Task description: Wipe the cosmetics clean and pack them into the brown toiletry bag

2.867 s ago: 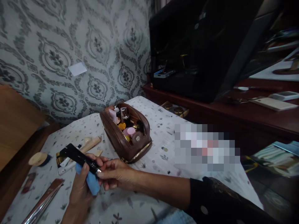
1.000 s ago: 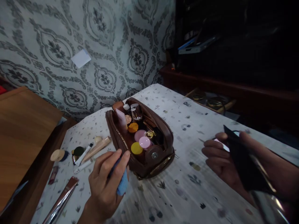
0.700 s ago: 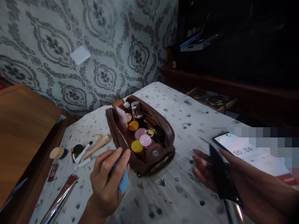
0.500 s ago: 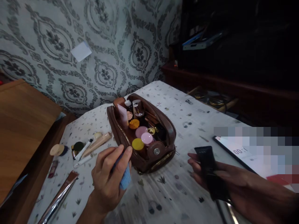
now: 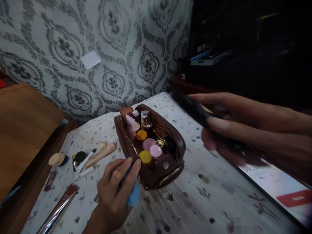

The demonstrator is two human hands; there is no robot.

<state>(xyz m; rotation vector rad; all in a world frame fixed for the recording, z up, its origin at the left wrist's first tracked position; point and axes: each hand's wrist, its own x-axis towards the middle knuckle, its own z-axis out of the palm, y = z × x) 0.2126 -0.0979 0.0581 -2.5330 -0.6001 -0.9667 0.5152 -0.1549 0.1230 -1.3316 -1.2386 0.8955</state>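
My left hand [image 5: 115,190] is closed around a folded blue cloth [image 5: 133,193], with its fingertips at the near zipped edge of a brown toiletry bag [image 5: 179,136]. The bag lies open and holds a yellow-lidded jar [image 5: 145,157], a pink-lidded jar [image 5: 155,151], an orange lid [image 5: 141,135], a pale tube [image 5: 130,125] and small bottles. Raised to the right of the bag, my right hand [image 5: 234,126] grips a black tube [image 5: 190,109], smeared by motion. The tube's lower part is hidden by the fingers.
Cosmetics lie left of the bag: a beige tube [image 5: 101,155], a white pen-like stick [image 5: 85,160], a beige-capped jar [image 5: 58,159] and a long brown tube [image 5: 59,208]. A phone with a lit screen [image 5: 275,182] lies at right. A wooden panel [image 5: 26,130] stands at left.
My right hand has lifted the black tube up and to the left, turning it toward the far side of the bag. The left hand keeps the cloth near the bag's edge.
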